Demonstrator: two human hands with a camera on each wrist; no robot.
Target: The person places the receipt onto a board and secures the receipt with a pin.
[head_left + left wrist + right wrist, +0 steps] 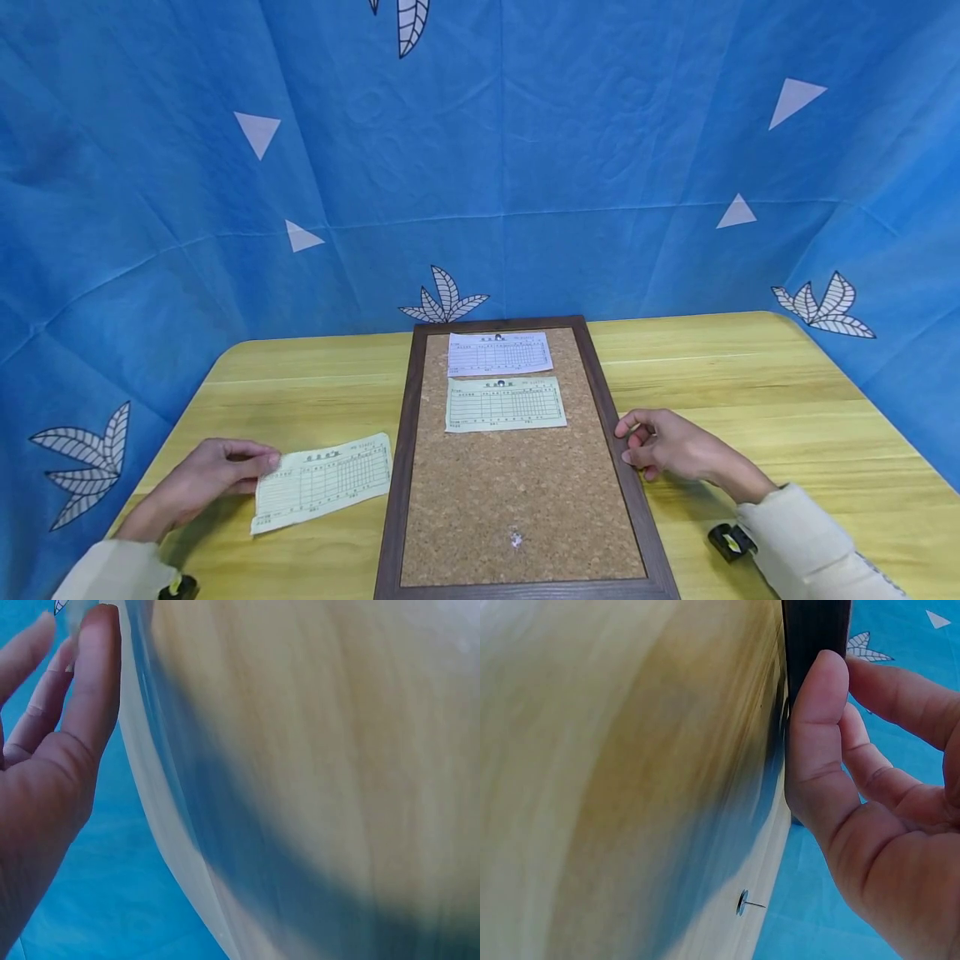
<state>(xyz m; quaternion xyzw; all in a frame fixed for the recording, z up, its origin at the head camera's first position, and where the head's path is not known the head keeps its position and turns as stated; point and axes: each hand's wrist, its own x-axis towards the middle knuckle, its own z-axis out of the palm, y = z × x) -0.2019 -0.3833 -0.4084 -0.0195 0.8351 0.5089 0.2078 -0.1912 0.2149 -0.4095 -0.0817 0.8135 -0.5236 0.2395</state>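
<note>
Loose green slip (pixel 322 485) juts rightward from the left hand (pixel 217 475), its far end just beside the board; from my remote seat I cannot tell whether its underside touches the table (pixel 712 375). I see the left thumb and fingertips pinching only the slip's left edge, near the upper corner, which I take as a way to leave the printed face uncovered and the sheet spread out. It is slightly tilted, its heading on the far side, the same way round as the two slips on the corkboard (pixel 517 492): a lilac slip (pixel 500 357) and, nearer the hands, a second green slip (pixel 506 408), both ahead of the right hand and to its left. Each has a dark round spot at its top middle, probably a pin head.

My right hand (pixel 675 446) has its fingers curled inward, nearly closed, gripping the right side of the dark frame (pixel 634 500) by thumb and forefinger, the thumb against its outer face. I judge this grip steadies the board. On my right wrist feed a pin (pixel 742 903) lies on the tabletop beside the thumb side of that hand, perhaps left there for easy reach.
</note>
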